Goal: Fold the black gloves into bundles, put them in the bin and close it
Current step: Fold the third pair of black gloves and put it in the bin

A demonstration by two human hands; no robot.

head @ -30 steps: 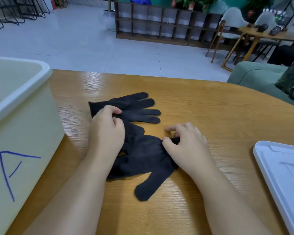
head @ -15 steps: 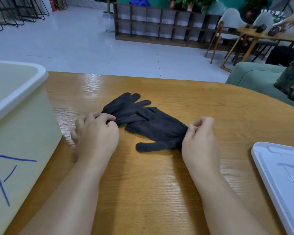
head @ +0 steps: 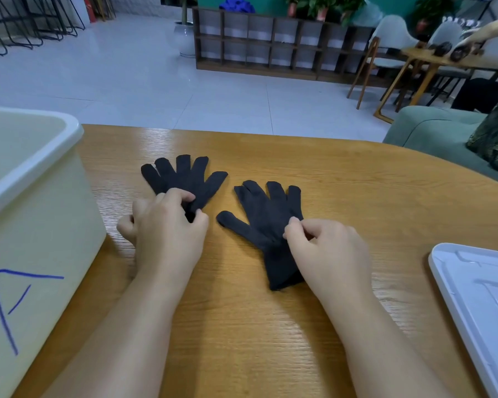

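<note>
Left glove (head: 184, 176): lying flat on the tabletop (head: 357, 196) with its fingers fanned away from the person, now pulled clear of the other glove; a second ago the two were overlapping in one heap.
Right glove (head: 266, 214): lying flat just beside the left glove, not touching it, cuff toward the person, thumb pointing left.
Left hand (head: 167, 228): pinching the left glove at its cuff end between thumb and curled fingers, covering most of the palm.
Right hand (head: 325, 245): pinching the right glove's fabric near the wrist, fingers curled.
Change: the pair is being separated and spread out.
Meaning: judging by this, folding is only starting; no bundle is formed yet.
Bin (head: 41, 196): standing open at the left, marked with a blue A, near the left glove.
Lid (head: 477, 297): lying at the right tabletop edge, well apart from the bin.
</note>
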